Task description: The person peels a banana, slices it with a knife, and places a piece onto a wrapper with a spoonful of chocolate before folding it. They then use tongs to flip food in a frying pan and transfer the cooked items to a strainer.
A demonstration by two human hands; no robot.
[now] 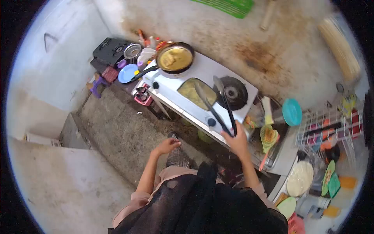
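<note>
My right hand (238,141) grips a pair of black-handled tongs (227,111) by the handle end. The two tong arms are spread apart and point over the white two-burner stove (210,70), with nothing between their tips. On the stove's far left burner sits a black frying pan (145,73) holding yellowish oil and a piece of food (168,59). The right burner (233,93) has no pan on it. My left hand (168,146) hangs in the air in front of my body, holding nothing, its fingers loosely bent and apart.
Right of the stove lie a green slotted spatula (269,142), a teal bowl (292,112) and a wire dish rack (325,126). A pale round plate (300,178) stands nearer me. Far left are a blue plate (127,73), a black stove (111,50) and a purple stool (99,85).
</note>
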